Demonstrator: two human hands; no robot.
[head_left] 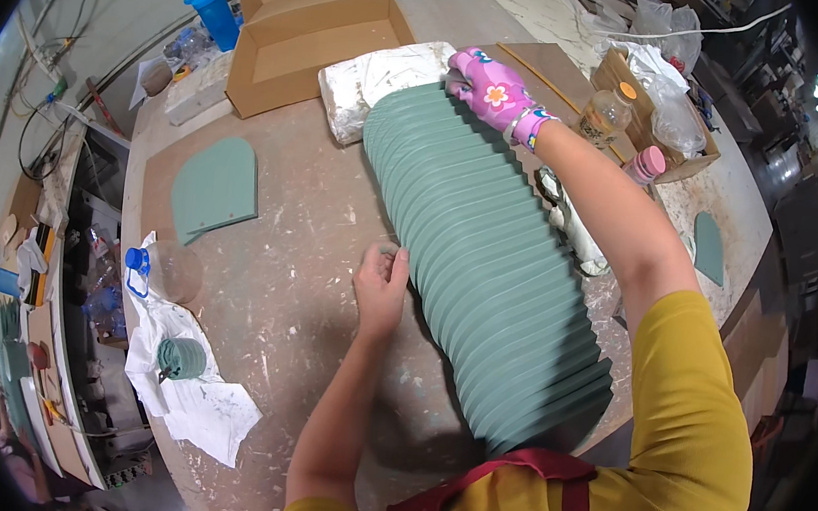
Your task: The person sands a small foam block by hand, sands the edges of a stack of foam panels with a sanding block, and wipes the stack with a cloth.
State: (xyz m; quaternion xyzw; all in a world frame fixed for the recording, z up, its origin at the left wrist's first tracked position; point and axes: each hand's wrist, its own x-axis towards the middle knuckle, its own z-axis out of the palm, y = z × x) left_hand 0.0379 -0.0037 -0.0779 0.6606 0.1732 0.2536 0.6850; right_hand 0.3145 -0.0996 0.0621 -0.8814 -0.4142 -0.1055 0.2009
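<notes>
A long row of thin sage-green panels with rounded ends (469, 232) stands on edge across the table, packed face to face and running from near my body to the far side. My right hand (492, 88), in a pink flowered glove, is curled over the upper edge at the row's far end. Bare and closed, my left hand (380, 287) rests against the row's left side with its thumb up; whatever its fingers hold, if anything, is hidden. A white wrapped block (365, 86) lies against the far end of the row.
One loose green panel (217, 188) lies flat at left. Behind are an open cardboard box (316, 38) and a blue cup (211, 14). A clear jug (174, 272) and white paper (205, 418) lie near left. At right stand a jar (604, 117) and a pink-capped bottle (644, 165).
</notes>
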